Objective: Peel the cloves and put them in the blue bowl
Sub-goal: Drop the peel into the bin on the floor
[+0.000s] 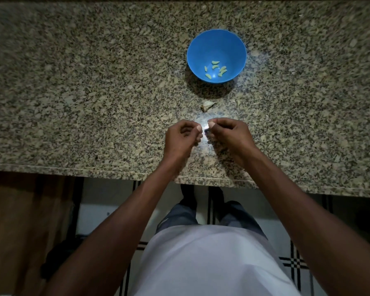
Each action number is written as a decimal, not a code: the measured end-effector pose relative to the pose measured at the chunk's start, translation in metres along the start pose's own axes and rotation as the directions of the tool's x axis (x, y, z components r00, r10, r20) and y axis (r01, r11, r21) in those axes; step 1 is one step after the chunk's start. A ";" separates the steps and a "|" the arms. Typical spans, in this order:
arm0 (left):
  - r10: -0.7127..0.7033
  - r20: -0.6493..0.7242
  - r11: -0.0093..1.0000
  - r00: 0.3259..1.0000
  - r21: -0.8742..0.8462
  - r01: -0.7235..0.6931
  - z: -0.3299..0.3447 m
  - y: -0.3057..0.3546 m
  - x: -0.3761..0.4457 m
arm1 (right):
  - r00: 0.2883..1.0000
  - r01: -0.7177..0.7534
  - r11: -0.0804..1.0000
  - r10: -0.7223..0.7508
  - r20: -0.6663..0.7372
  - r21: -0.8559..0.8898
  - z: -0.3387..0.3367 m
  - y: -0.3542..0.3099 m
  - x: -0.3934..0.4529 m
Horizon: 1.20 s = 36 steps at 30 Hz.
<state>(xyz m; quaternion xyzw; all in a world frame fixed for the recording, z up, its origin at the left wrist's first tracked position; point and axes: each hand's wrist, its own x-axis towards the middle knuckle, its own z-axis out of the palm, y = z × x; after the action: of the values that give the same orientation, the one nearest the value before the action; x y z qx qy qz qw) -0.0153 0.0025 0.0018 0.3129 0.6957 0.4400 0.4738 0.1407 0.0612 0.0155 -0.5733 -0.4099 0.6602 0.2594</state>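
Your two bare hands meet over a speckled grey-and-tan granite countertop (73,82), near its front edge. Your left hand (181,138) and right hand (229,135) have curled fingers, thumbs nearly touching, and between the fingertips sits a small pale clove (206,130), washed out by glare, so which hand actually pinches it cannot be told. Just beyond your hands lies a papery, unpeeled garlic piece (208,105). Farther back stands a round blue plastic bowl (203,45), upright, holding several peeled pale yellow-green cloves (216,69) at its bottom.
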 end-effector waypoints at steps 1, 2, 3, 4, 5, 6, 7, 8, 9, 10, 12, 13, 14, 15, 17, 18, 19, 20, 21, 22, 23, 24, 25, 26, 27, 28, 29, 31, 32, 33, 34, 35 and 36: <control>-0.024 -0.033 0.999 0.999 -0.046 0.022 -0.006 0.000 -0.002 | 0.999 -0.026 0.999 0.026 0.023 0.040 0.003 -0.003 0.002; -0.042 -0.072 0.996 0.997 -0.085 0.036 -0.012 0.001 -0.005 | 0.998 -0.047 0.997 0.044 0.054 0.066 0.007 -0.004 0.004; -0.053 -0.119 0.993 0.991 -0.115 0.039 -0.018 0.002 -0.010 | 0.993 -0.062 0.995 0.055 0.101 0.074 0.012 -0.006 0.006; -0.062 -0.170 0.989 0.984 -0.144 0.038 -0.026 0.002 -0.015 | 0.986 -0.072 0.995 0.060 0.156 0.074 0.018 -0.006 0.007; -0.077 -0.219 0.983 0.973 -0.182 0.036 -0.034 0.001 -0.022 | 0.976 -0.076 0.995 0.062 0.210 0.059 0.026 -0.007 0.008; -0.097 -0.264 0.973 0.960 -0.229 0.035 -0.042 -0.002 -0.030 | 0.965 -0.069 0.997 0.057 0.257 0.037 0.034 -0.007 0.009; -0.120 -0.308 0.963 0.944 -0.269 0.035 -0.051 -0.006 -0.038 | 0.952 -0.058 0.998 0.051 0.303 0.013 0.043 -0.007 0.007; -0.143 -0.358 0.953 0.923 -0.300 0.031 -0.061 -0.011 -0.048 | 0.935 -0.048 0.999 0.047 0.352 -0.006 0.055 -0.007 0.006; -0.167 -0.411 0.946 0.896 -0.322 0.028 -0.071 -0.018 -0.057 | 0.916 -0.037 0.999 0.045 0.398 -0.029 0.067 -0.008 0.003; -0.195 -0.465 0.937 0.864 -0.348 0.024 -0.080 -0.025 -0.067 | 0.893 -0.027 0.998 0.049 0.448 -0.055 0.081 -0.008 -0.002; -0.252 -0.563 0.911 0.787 -0.413 -0.004 -0.104 -0.040 -0.093 | 0.830 -0.010 0.994 0.070 0.553 -0.111 0.115 -0.003 -0.016; -0.275 -0.603 0.897 0.749 -0.442 -0.027 -0.117 -0.048 -0.108 | 0.795 -0.006 0.990 0.091 0.600 -0.141 0.135 0.001 -0.025; -0.295 -0.637 0.885 0.712 -0.463 -0.047 -0.131 -0.057 -0.124 | 0.759 -0.004 0.985 0.115 0.641 -0.171 0.158 0.007 -0.036; -0.313 -0.665 0.875 0.678 -0.480 -0.067 -0.145 -0.067 -0.141 | 0.723 0.001 0.979 0.140 0.676 -0.203 0.181 0.013 -0.049; -0.354 -0.715 0.848 0.602 -0.518 -0.116 -0.172 -0.089 -0.176 | 0.659 0.015 0.967 0.183 0.730 -0.256 0.226 0.030 -0.079; -0.382 -0.738 0.831 0.556 -0.538 -0.143 -0.186 -0.100 -0.194 | 0.627 0.019 0.961 0.204 0.752 -0.276 0.249 0.040 -0.095; -0.412 -0.755 0.815 0.511 -0.556 -0.164 -0.199 -0.112 -0.213 | 0.595 0.021 0.956 0.225 0.772 -0.294 0.269 0.050 -0.112; -0.440 -0.767 0.801 0.468 -0.570 -0.182 -0.213 -0.124 -0.231 | 0.558 0.018 0.951 0.246 0.792 -0.308 0.290 0.061 -0.128; -0.466 -0.774 0.788 0.428 -0.583 -0.197 -0.227 -0.135 -0.250 | 0.527 0.017 0.945 0.270 0.806 -0.327 0.311 0.073 -0.144; -0.490 -0.778 0.775 0.393 -0.595 -0.212 -0.241 -0.146 -0.269 | 0.498 0.027 0.935 0.293 0.816 -0.353 0.330 0.084 -0.159; -0.513 -0.781 0.762 0.357 -0.606 -0.229 -0.255 -0.158 -0.288 | 0.468 0.044 0.924 0.317 0.825 -0.380 0.350 0.095 -0.174; -0.533 -0.781 0.750 0.325 -0.614 -0.246 -0.269 -0.171 -0.306 | 0.437 0.059 0.913 0.340 0.833 -0.404 0.370 0.106 -0.190; -0.551 -0.780 0.739 0.296 -0.621 -0.261 -0.283 -0.184 -0.324 | 0.411 0.071 0.903 0.360 0.837 -0.423 0.388 0.118 -0.206; -0.570 -0.775 0.730 0.275 -0.631 -0.264 -0.296 -0.195 -0.342 | 0.393 0.078 0.893 0.381 0.837 -0.444 0.406 0.131 -0.220; -0.586 -0.768 0.723 0.260 -0.640 -0.261 -0.312 -0.207 -0.357 | 0.372 0.081 0.882 0.405 0.835 -0.464 0.426 0.146 -0.234; -0.597 -0.764 0.718 0.244 -0.645 -0.262 -0.327 -0.219 -0.371 | 0.351 0.089 0.873 0.423 0.835 -0.479 0.445 0.160 -0.246; -0.613 -0.759 0.711 0.219 -0.651 -0.266 -0.341 -0.232 -0.386 | 0.335 0.087 0.864 0.443 0.831 -0.496 0.463 0.176 -0.259; -0.632 -0.751 0.702 0.190 -0.659 -0.271 -0.366 -0.253 -0.413 | 0.314 0.094 0.844 0.478 0.821 -0.528 0.495 0.204 -0.282; -0.635 -0.749 0.700 0.186 -0.661 -0.272 -0.377 -0.261 -0.423 | 0.304 0.106 0.834 0.492 0.816 -0.542 0.509 0.216 -0.291; -0.645 -0.744 0.694 0.174 -0.666 -0.274 -0.387 -0.271 -0.433 | 0.302 0.112 0.826 0.501 0.811 -0.553 0.522 0.228 -0.301; -0.657 -0.738 0.685 0.154 -0.670 -0.286 -0.396 -0.280 -0.441 | 0.302 0.123 0.815 0.513 0.804 -0.566 0.534 0.238 -0.309; -0.669 -0.732 0.678 0.132 -0.673 -0.295 -0.404 -0.290 -0.449 | 0.296 0.130 0.805 0.525 0.798 -0.579 0.546 0.251 -0.315; -0.679 -0.725 0.672 0.119 -0.678 -0.300 -0.412 -0.300 -0.455 | 0.292 0.135 0.797 0.535 0.792 -0.588 0.557 0.263 -0.320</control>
<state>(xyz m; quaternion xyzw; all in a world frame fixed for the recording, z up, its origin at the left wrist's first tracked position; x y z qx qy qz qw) -0.2441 -0.6403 -0.0289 -0.3639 0.6356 0.6798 0.0383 -0.2991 -0.4736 -0.0270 -0.1770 -0.5722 0.7437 -0.2969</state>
